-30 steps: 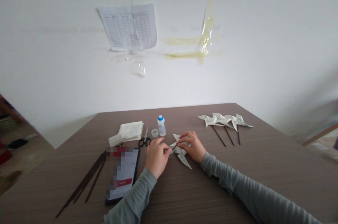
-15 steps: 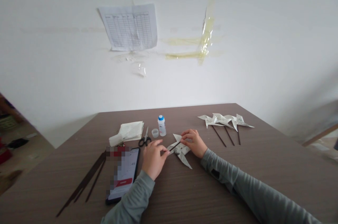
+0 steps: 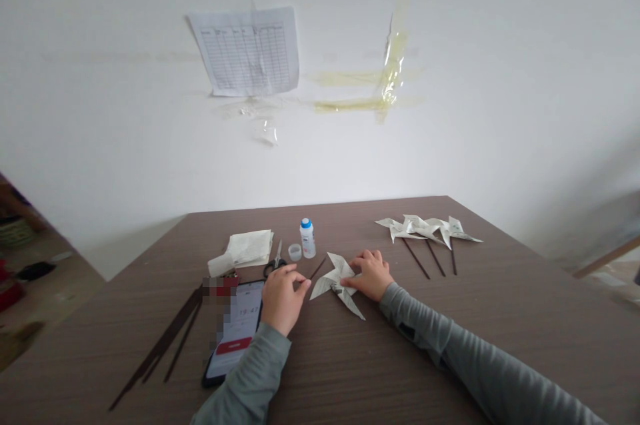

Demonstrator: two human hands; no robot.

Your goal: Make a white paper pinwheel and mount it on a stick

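Observation:
A white paper pinwheel (image 3: 338, 269) with printed markings lies on the table between my hands. My right hand (image 3: 371, 274) is closed on its right blade, thumb near the centre. My left hand (image 3: 284, 297) pinches the near end of a thin dark stick (image 3: 318, 267), whose far end points up and right, left of the pinwheel's upper blade. Just beyond the left hand are scissors (image 3: 277, 259), a small clear cup (image 3: 295, 252) and a white bottle with a blue cap (image 3: 307, 239). A phone (image 3: 234, 338) lies under and beside my left forearm.
On the right of the table (image 3: 450, 338) lie several paper pinwheels (image 3: 427, 227) with dark sticks. Stacked white paper (image 3: 250, 248) sits at the back left, with more dark sticks (image 3: 160, 345) in front. A printed sheet (image 3: 250, 51) is taped to the wall.
My left hand has drawn the stick left, off the pinwheel. My right hand has let go of the stick's other end, moved slightly right and down, and taken hold of the pinwheel.

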